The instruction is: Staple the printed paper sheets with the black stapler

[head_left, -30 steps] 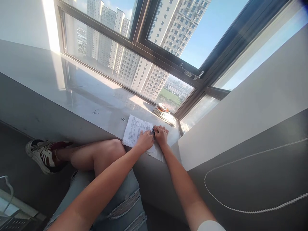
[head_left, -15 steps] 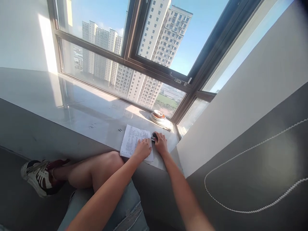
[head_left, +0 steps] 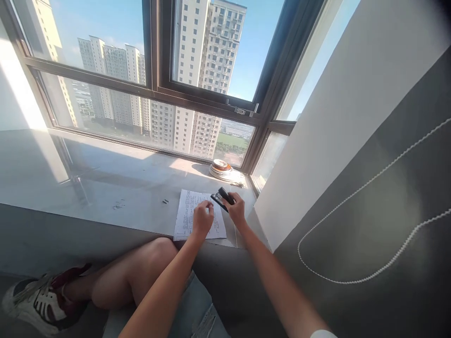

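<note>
Black stapler (head_left: 225, 195) gripped in right hand (head_left: 236, 207) — apparently being readied. Unclear grasp in left hand (head_left: 203, 218), over papers (head_left: 184, 215). Next, probably, align steadily.

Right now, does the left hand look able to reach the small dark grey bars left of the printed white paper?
Probably yes: the left hand is over the paper, and nothing raised appears between it and the bars; the black stapler is off to the right.
</note>
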A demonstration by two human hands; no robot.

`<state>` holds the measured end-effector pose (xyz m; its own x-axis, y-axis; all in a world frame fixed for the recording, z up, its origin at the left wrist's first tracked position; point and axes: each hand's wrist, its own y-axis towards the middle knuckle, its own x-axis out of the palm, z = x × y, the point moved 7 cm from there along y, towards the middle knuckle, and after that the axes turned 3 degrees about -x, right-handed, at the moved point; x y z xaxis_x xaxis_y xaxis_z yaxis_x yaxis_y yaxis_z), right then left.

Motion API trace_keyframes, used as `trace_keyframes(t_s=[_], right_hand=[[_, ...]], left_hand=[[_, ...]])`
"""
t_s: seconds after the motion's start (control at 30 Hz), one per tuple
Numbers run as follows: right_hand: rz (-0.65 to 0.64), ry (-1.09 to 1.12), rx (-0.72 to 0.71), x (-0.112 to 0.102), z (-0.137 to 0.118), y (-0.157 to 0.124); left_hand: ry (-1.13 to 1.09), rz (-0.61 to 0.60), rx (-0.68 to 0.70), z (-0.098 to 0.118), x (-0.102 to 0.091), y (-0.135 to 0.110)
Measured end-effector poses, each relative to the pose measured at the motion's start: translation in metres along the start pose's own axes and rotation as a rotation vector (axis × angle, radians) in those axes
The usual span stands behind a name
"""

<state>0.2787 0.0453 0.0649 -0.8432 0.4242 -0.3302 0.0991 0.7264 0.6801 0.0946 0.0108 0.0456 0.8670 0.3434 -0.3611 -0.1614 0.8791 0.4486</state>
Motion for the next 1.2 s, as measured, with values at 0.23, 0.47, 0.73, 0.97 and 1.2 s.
trace_keyframes(t_s=[0.23,0.47,0.73,0.97,1.2], right_hand=[[-0.324,0.079,-0.062,0.066,-0.029,-0.021],[-0.494,0.267,0.056,0.068,-0.007,-0.022],[-0.608,0.545,0.303,0.053,0.014,-0.033],[-0.616,0.591,0.305,0.05,0.009,-0.031],[-0.606,0.151,0.022,0.054,-0.019,-0.038]], left_hand=[[-0.379,0.455,-0.365,-0.062,-0.056,0.016],[-0.668,0.38,-0.413,-0.089,-0.027,0.029],[-0.61,0.427,-0.468,-0.092,-0.029,0.025],[-0.627,0.518,-0.5,-0.097,-0.033,0.022],[-0.659,0.498,-0.495,-0.098,-0.031,0.024]])
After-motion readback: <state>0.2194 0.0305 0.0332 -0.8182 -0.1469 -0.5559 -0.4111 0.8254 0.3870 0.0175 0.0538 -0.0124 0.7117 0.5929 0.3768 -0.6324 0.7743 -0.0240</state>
